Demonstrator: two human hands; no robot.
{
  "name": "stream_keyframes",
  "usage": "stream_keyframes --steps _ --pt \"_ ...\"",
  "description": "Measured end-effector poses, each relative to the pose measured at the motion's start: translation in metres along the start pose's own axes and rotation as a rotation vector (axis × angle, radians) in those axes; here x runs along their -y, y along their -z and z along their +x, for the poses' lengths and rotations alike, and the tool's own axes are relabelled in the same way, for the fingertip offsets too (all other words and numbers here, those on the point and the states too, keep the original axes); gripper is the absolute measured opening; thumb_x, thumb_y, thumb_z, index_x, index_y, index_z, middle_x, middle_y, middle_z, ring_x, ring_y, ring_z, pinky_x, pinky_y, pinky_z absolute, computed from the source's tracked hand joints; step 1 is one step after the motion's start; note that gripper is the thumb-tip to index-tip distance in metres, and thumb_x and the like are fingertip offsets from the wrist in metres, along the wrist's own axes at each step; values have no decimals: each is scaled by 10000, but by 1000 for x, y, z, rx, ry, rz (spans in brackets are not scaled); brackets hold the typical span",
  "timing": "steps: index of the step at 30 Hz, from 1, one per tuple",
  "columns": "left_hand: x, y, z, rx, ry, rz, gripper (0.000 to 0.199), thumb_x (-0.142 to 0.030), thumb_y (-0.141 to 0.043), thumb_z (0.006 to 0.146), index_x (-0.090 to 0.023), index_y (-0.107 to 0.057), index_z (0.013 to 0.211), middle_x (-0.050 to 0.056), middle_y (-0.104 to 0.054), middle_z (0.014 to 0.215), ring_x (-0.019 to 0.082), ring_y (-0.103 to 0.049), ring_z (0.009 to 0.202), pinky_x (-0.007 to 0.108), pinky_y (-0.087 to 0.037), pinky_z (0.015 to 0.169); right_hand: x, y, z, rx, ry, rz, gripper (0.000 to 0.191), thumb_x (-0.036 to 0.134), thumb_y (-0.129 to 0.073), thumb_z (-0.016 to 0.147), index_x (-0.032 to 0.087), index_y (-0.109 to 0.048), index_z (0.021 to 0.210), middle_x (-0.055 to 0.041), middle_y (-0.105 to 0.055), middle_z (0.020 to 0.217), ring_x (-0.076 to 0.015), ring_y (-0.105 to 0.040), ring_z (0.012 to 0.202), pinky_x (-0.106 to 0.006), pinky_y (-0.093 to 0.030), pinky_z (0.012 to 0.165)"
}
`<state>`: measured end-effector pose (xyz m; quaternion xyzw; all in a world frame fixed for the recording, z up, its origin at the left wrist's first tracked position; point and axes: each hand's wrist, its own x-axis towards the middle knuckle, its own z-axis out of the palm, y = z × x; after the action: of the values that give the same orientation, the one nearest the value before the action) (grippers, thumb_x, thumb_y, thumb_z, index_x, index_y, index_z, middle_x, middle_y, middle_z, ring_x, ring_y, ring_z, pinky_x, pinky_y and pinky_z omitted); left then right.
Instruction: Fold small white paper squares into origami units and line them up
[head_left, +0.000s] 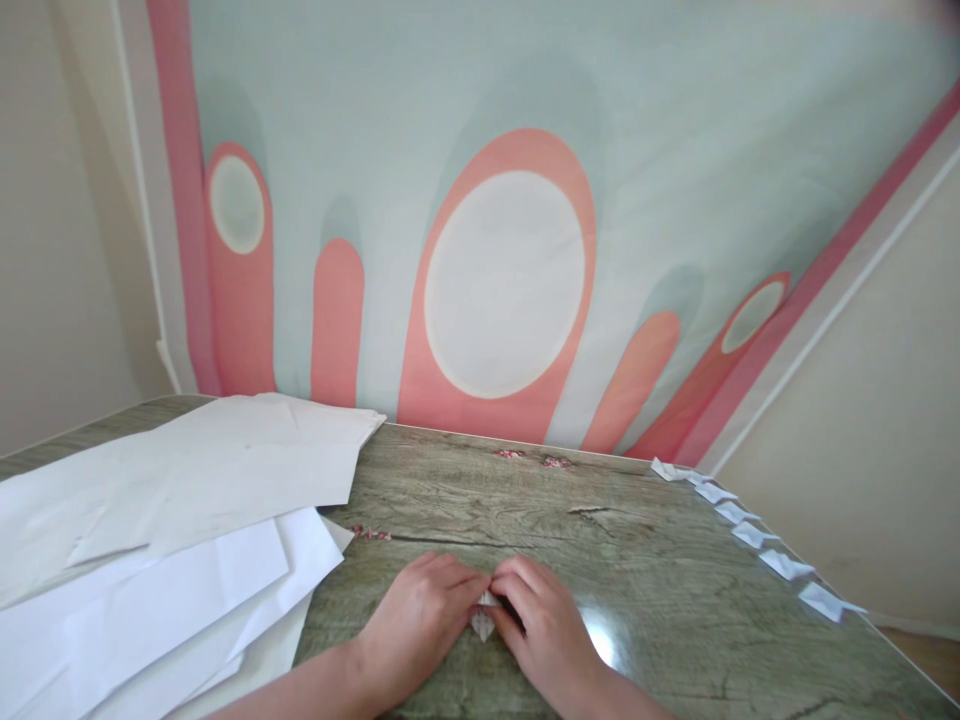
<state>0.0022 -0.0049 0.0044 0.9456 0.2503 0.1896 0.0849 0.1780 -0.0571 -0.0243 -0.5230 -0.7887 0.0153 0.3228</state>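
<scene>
A small piece of folded paper (484, 624) with a pointed lower end is pinched between my two hands, low over the near middle of the table. My left hand (424, 622) grips its left side with the fingers pressed together. From the other side, my right hand (544, 632) holds it with bent fingers and thumb. The fingers of both hands meet at its top and cover much of it. Only the pale tip and a small part of the middle show.
Loose white sheets (187, 600) and larger papers (255, 455) overlap on the left of the wood-patterned table (450, 490). Several small folded paper pieces (786, 565) line the right edge. A printed backdrop (637, 150) stands behind the table.
</scene>
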Motion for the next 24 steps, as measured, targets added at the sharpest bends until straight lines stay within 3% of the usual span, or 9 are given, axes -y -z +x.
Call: stream_keyframes --steps 4,9,13,20,24 --pt "0 2 0 25 -28 -2 148 -144 -486 874 -202 -602 945 22 -645 896 191 -583 840 303 -446 778 -6 2 0 67 64 -51 120 93 -582 826 187 -590 900 -26 -604 868 -180 -553 800 -296 -451 718" --pt "1 6 -4 109 -61 17 360 -145 -468 883 -223 -490 1233 42 -593 1179 232 -507 1081 379 -410 942 -7 8 0 198 130 -170 183 91 -555 843 172 -585 1004 -49 -609 965 -197 -537 881 -322 -443 791" --pt "2 10 -9 168 -94 78 439 -172 -454 887 -223 -400 1320 55 -488 1331 267 -400 1223 446 -350 1017 -1 23 1 282 150 -193 259 87 -528 835 156 -560 1083 -70 -602 1027 -208 -521 928 -343 -418 836" --pt "0 11 -11 176 -85 112 415 -142 -458 873 -226 -444 1279 56 -481 1337 272 -373 1250 458 -350 1021 -2 27 -3 221 239 -52 313 74 -481 746 176 -601 1016 -54 -616 927 -198 -511 875 -368 -379 828" --pt "3 8 -11 173 -82 113 409 -142 -444 880 -228 -440 1279 55 -468 1349 281 -367 1252 465 -344 1021 -4 23 -3 220 282 -79 266 71 -444 798 170 -611 980 -58 -605 891 -182 -516 833 -334 -385 762"
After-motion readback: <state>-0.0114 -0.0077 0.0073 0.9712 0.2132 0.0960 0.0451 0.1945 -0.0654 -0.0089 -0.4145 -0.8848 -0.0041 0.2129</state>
